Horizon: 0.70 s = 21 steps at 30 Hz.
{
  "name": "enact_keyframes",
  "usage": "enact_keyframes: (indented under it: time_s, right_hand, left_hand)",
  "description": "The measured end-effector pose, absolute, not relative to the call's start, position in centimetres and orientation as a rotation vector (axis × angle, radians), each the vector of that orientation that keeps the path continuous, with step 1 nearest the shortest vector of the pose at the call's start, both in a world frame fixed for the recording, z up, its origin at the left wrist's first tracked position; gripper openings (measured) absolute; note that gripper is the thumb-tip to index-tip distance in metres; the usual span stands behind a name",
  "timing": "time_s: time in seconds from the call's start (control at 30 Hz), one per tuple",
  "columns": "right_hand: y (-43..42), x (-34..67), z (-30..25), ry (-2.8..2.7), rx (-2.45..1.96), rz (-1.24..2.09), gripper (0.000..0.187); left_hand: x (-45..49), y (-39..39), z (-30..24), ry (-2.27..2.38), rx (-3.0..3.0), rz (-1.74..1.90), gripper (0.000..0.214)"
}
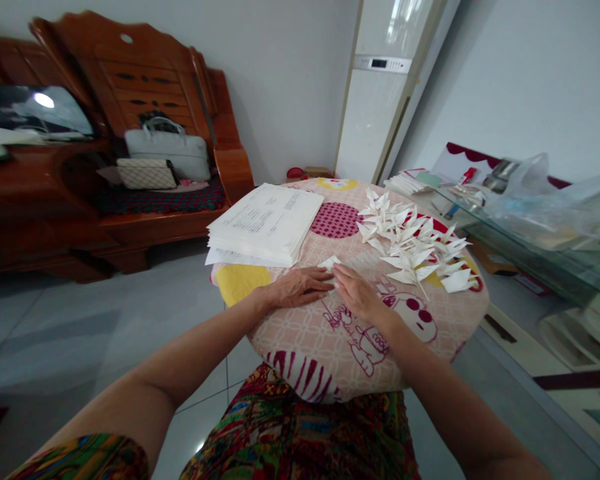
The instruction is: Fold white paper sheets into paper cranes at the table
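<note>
A small piece of folded white paper [330,263] lies on the cloth-covered round table [300,347], partly hidden under my fingers. My left hand [300,287] rests low on the cloth, its fingers close together and their tips holding the paper from the left. From the right, my right hand [357,293] presses its fingertips on the same paper, touching or nearly touching the left ones. Several folded white paper shapes with pointed tips [405,243] are heaped to the right, beyond my right hand. Ahead of my left hand sits a thick stack of printed sheets [265,223].
A glass-topped cabinet [545,260] borders the table on the right, bearing plastic bags [530,193] and a paper pile [407,183]. At the left stands a carved wooden bench [145,87] with a grey handbag [170,150]. A tall white appliance [375,100] stands behind.
</note>
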State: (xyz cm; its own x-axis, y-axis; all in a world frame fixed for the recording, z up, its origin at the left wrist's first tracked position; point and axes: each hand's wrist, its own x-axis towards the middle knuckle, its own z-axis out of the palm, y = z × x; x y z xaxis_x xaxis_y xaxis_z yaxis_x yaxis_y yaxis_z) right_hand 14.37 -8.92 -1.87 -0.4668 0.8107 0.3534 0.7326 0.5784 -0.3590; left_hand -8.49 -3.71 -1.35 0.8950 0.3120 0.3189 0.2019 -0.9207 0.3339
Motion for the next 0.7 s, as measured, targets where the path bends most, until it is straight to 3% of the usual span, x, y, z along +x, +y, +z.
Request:
enact_keyframes:
  time_s: [0.27,0.57,0.7]
  right_hand:
    - [-8.2,14.1,-3.8,-2.372,-1.242,0.202,0.053]
    - [-4.2,14.1,-3.3,-2.427,-1.309,0.214,0.052]
    - [-2.9,14.0,-3.7,-2.284,-1.408,0.168,0.045]
  left_hand:
    - [-8.7,-4.5,-1.8,0.361,2.776,0.480,0.036]
    - [-8.9,-5.3,-1.5,0.372,2.673,0.471,0.034]
    - [-9.3,-4.8,-1.4,0.601,2.468,0.617,0.026]
